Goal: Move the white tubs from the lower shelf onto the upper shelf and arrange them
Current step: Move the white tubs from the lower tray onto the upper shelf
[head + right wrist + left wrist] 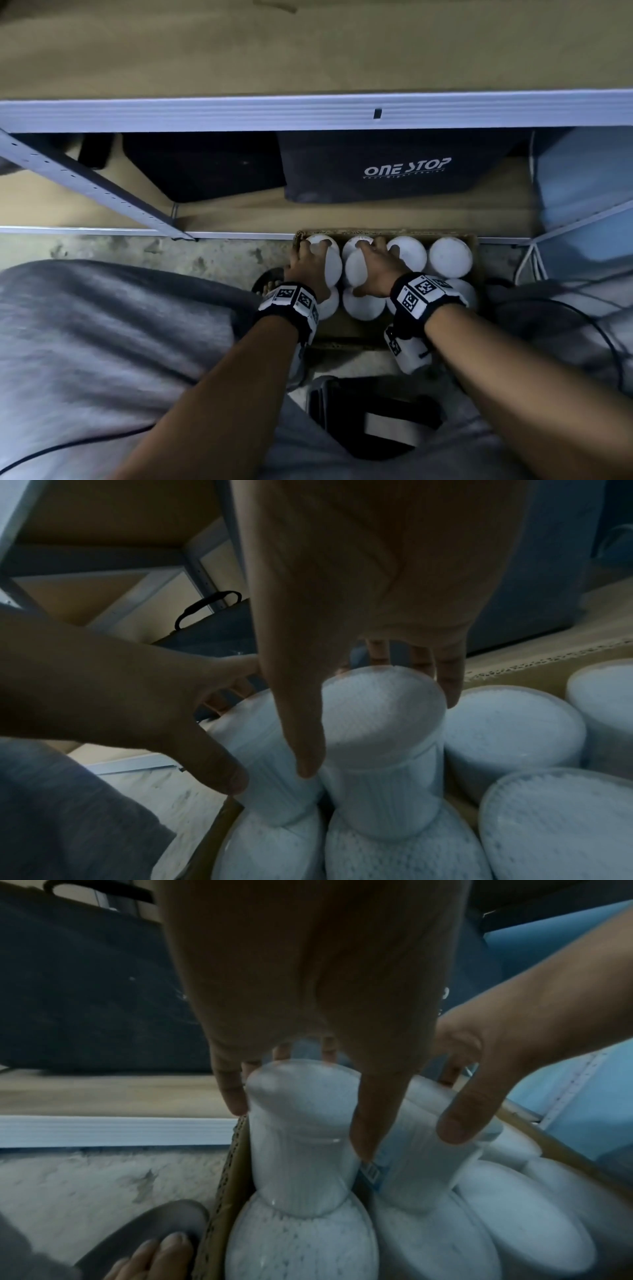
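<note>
Several white tubs stand packed in an open cardboard box (475,247) on the floor, just in front of the lower shelf's edge. My left hand (308,262) grips the leftmost raised tub (330,267) from above; its thumb and fingers wrap the lid (301,1096). My right hand (373,270) grips the neighbouring raised tub (354,272) the same way, seen close in the right wrist view (380,723). Both held tubs sit higher than the tubs under them (363,305). Two more tubs (450,257) stand untouched at the right. The upper shelf board (308,51) lies bare above its grey rail.
On the lower shelf (239,214) sit a black bag marked ONE STOP (404,168), another dark bag (205,164) and a blue box (589,181). A slanted metal upright (92,181) crosses the left. Cables (527,263) hang at right. My knees (102,342) flank the box.
</note>
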Available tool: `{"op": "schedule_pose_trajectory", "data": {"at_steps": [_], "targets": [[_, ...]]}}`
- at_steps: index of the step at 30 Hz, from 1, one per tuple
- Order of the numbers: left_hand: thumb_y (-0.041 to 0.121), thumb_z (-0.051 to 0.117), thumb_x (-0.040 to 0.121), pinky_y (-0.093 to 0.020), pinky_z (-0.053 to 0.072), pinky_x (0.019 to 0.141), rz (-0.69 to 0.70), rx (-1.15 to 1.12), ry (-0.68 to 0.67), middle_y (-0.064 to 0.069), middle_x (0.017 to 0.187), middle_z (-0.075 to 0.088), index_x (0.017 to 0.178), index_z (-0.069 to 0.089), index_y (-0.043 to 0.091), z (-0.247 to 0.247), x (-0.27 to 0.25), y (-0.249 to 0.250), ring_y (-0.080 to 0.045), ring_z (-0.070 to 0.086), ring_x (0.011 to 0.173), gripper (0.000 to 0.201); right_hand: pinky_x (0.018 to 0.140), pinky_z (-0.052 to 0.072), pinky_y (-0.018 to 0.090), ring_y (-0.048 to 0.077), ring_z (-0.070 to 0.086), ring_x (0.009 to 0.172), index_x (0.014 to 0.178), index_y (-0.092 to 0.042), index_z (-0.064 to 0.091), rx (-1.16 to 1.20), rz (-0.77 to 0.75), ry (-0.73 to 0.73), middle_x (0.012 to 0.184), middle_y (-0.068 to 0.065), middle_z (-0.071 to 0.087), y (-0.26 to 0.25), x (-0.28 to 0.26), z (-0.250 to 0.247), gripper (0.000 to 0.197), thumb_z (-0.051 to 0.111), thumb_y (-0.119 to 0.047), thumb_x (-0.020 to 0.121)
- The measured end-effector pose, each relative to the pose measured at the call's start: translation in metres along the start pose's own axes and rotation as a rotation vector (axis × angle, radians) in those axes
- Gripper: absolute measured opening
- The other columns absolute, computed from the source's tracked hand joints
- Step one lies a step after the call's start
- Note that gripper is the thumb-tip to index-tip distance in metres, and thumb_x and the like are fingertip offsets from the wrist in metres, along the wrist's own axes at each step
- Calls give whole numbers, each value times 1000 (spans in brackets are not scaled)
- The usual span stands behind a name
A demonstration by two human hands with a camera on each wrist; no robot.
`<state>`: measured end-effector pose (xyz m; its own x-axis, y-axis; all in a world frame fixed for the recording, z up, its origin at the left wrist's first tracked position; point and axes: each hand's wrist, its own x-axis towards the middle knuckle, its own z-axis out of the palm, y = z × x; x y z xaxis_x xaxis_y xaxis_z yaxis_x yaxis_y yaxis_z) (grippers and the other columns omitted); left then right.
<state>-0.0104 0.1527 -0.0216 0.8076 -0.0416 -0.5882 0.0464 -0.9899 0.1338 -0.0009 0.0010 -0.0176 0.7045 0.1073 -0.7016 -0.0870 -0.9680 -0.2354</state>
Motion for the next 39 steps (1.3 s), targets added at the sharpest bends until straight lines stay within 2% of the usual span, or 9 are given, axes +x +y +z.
{"op": "schedule_pose_trajectory", "data": {"at_steps": [5, 14, 16, 19, 24, 28, 33, 36, 39], "targets": [[22, 79, 67, -55, 43, 99, 21, -102, -62, -14, 150, 16, 143, 19, 30, -9, -2, -2, -41, 22, 137, 97, 101, 41, 50, 39, 26, 133, 145, -31, 20, 16, -10, 56, 150, 5, 15, -1, -7, -5, 99, 79, -37, 67], [35, 81, 44, -50, 44, 96, 147, -66, 4, -8, 131, 36, 130, 30, 30, -67, -20, 16, -37, 36, 122, 100, 89, 46, 44, 35, 36, 122, 127, -29, 39, -12, -84, 167, 130, 2, 32, -7, -55, -67, 77, 79, -37, 62], [40, 80, 41, -50, 44, 95, 173, -44, 41, -7, 133, 37, 130, 29, 30, -87, -28, 19, -37, 38, 123, 104, 92, 45, 45, 34, 35, 121, 128, -30, 39, -8, -91, 206, 129, 2, 32, -10, -73, -84, 78, 79, -39, 61], [36, 85, 50, -48, 45, 96, 211, -44, 86, -9, 131, 36, 133, 31, 30, -125, -54, 22, -39, 36, 123, 99, 92, 46, 44, 34, 32, 123, 133, -31, 36, 14, -112, 240, 133, 3, 32, -15, -104, -109, 84, 79, -40, 62], [32, 84, 58, -42, 44, 82, 285, -10, 101, -8, 131, 36, 137, 33, 32, -190, -104, 25, -36, 35, 124, 93, 93, 46, 46, 33, 34, 124, 135, -31, 36, 2, -188, 317, 130, 2, 36, -26, -161, -148, 88, 80, -40, 60], [30, 86, 54, -43, 51, 86, 350, -20, 189, -1, 126, 41, 132, 39, 38, -238, -141, 31, -27, 40, 121, 92, 95, 45, 45, 30, 38, 120, 137, -32, 36, -25, -247, 432, 131, 0, 40, -32, -208, -183, 89, 79, -42, 59], [35, 86, 43, -41, 59, 78, 413, -125, 297, 6, 124, 47, 124, 44, 46, -291, -167, 41, -20, 51, 110, 92, 97, 43, 37, 27, 41, 119, 136, -34, 39, 17, -272, 609, 133, -4, 46, -33, -252, -227, 85, 77, -41, 60], [37, 87, 47, -37, 54, 87, 435, -149, 356, 9, 128, 49, 128, 44, 43, -318, -172, 48, -17, 52, 113, 91, 100, 41, 38, 24, 44, 119, 130, -32, 44, 37, -287, 697, 130, -7, 49, -34, -266, -251, 78, 76, -42, 60], [35, 86, 53, -31, 48, 86, 454, -187, 402, 9, 125, 53, 129, 47, 37, -336, -168, 56, -14, 51, 110, 85, 105, 38, 36, 21, 41, 124, 127, -32, 50, 68, -300, 753, 132, -9, 48, -34, -263, -270, 72, 75, -42, 60]]}}
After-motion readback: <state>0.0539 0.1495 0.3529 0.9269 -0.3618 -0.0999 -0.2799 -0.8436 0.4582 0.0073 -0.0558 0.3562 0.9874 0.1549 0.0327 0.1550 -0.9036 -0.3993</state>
